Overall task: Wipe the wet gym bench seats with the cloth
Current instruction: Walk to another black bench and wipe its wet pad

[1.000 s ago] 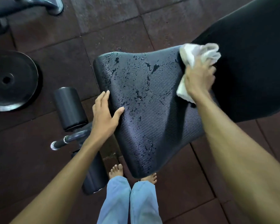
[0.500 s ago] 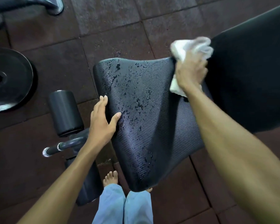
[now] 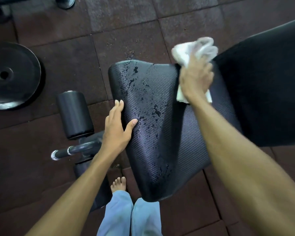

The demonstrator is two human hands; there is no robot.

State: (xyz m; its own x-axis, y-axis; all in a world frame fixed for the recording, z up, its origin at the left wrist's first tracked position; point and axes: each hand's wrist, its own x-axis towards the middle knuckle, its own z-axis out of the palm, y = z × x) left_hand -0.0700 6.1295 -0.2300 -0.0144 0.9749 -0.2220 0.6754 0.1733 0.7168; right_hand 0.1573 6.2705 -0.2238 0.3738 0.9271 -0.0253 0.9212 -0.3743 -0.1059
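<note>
A black ribbed bench seat [image 3: 162,133] fills the middle of the view, with water drops spread over its left half and far end. My right hand [image 3: 195,80] grips a crumpled white cloth [image 3: 194,50] and presses it on the seat's far right corner, beside the black backrest pad [image 3: 266,92]. My left hand [image 3: 117,128] lies flat with fingers spread on the seat's left edge, thumb resting on the wet surface.
A black foam roller pad [image 3: 74,114] on a metal bar [image 3: 71,150] sticks out left of the seat. A weight plate [image 3: 10,75] lies on the rubber floor tiles at far left. My bare foot [image 3: 118,184] and blue trouser legs stand below the seat.
My right hand has slid the cloth leftward along the far end of the seat. The left hand stays on the seat's left edge. The view has shifted slightly.
</note>
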